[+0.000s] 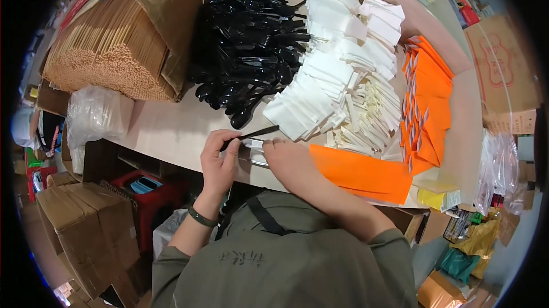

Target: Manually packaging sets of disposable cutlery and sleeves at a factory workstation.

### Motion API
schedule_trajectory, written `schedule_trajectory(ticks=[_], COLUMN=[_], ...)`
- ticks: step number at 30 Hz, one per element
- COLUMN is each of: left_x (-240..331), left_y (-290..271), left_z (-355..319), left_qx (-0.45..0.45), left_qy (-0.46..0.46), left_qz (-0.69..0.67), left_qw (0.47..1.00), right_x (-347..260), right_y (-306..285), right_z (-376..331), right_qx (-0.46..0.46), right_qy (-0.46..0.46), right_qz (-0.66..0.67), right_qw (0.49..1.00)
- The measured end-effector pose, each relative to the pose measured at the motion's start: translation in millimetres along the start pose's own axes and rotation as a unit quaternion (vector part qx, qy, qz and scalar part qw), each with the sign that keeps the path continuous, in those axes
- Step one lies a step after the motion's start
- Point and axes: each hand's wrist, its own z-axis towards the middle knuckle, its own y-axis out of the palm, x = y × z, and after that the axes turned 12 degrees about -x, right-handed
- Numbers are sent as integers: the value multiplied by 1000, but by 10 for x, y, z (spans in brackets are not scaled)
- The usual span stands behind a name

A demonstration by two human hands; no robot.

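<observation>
My left hand (220, 158) pinches a black plastic utensil (260, 132) by one end between thumb and fingers. Its handle slants up to the right, and its other end is hidden in the hand. My right hand (289, 159) is closed at the edge of a clear plastic sleeve (255, 156) with something white at its upper end. Beyond both hands lies a big heap of black plastic spoons and forks (251, 45). To its right are piles of white folded napkins (320, 79) and small, narrow pale packets (372, 114).
An orange sheet (360, 174) lies at the table's near edge, by my right forearm. Folded orange sleeves (426, 108) stack at the right. At the left stands an open carton (166, 16) of paper-wrapped sticks (108, 51), beside a clear plastic bag (97, 114). Cardboard boxes (91, 228) stand below.
</observation>
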Motion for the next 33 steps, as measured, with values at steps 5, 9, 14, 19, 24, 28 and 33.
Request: schedule_trajectory(ticks=[5,9,14,19,24,28,33], left_x=[-71,-83,242,1148,1444,1333,1249], left_y=[-153,123,104,-1129,-1920,-1985,-2038], left_z=[-55,104,308,1174,1646,1751,1672], left_qx=[-40,-233,-228,162,69,59,131], left_qy=[76,181,154,247,10,26,72], left_qz=[146,159,128,443,548,537,559], left_qw=[986,942,953,846,834,841,816], right_x=[122,400,459,456,437,408,559], right_y=[-236,-66,141,116,145,155,198], right_z=[-522,-653,-606,-657,-695,-818,-801], right_qx=[171,174,97,109,117,108,104], right_qy=[-34,-83,-152,-129,-135,-98,-113], right_qz=[-1,96,-126,-130,-110,-55,-45], right_qw=[985,977,976,977,978,988,987])
